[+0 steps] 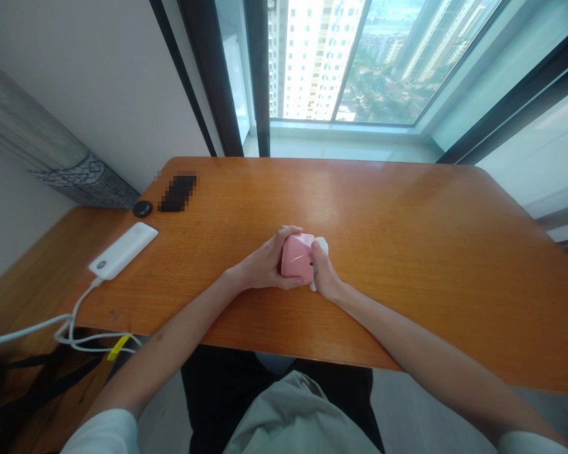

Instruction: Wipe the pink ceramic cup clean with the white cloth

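Observation:
A small pink object (297, 257) with rounded corners is held over the wooden table (407, 252), near the middle of its front part. My left hand (269, 260) wraps round its left side, with fingers at the far and near edges. At its right side, my right hand (325, 272) is closed on a white piece (321, 244) that sits against the pink object. The palm and most fingers of my right hand are hidden, and how the two pieces join cannot be made out.
At the table's left lies a white power bank (123, 251) with a white cable (78, 309) hanging over the edge. Behind it are a round black object (142, 209) and a blurred dark item (177, 193). A window stands beyond the far edge.

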Demonstrator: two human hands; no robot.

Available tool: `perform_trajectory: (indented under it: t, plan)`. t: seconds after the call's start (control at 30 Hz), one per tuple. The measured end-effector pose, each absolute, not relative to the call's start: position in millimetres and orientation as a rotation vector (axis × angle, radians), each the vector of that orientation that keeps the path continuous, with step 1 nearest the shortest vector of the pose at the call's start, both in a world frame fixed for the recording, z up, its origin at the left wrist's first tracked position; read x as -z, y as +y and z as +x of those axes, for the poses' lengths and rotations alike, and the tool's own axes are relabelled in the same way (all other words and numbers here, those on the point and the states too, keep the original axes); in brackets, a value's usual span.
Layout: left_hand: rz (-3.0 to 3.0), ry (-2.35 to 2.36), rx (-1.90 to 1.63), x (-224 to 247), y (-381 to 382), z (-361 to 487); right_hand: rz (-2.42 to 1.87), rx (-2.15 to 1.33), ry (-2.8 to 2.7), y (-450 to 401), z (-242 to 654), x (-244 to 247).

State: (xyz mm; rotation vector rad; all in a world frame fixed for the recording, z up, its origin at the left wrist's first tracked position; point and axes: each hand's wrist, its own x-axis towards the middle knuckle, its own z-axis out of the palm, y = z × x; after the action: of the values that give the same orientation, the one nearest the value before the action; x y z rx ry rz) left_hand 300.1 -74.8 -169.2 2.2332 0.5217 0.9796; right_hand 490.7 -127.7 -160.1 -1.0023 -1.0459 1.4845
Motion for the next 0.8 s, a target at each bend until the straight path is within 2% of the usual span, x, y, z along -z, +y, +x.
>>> perform_trajectory:
  t: [0.17,0.33,0.47,0.57,0.8]
  plan:
    - [2.082,0.585,-0.852,167.7,-80.3,297.6,-1.005,-1.319,-1.194,-131.2,490.2,150.0]
    - [2.164,0.551,-0.878,168.2,-73.6,294.9,-1.003,-1.28,-1.179,-131.1,489.0,146.4]
    - [2.423,0.418,-0.987,168.2,-62.9,289.2,-0.98,-1.313,-1.163,-129.3,488.7,147.5]
    - [2.585,0.463,-0.938,163.5,-62.7,286.0,-0.978,-1.371,-1.11,-127.2,488.4,149.8]
    - [2.482,0.473,-0.994,153.1,-72.3,294.7,-0.956,-1.372,-1.034,-123.6,488.4,161.7]
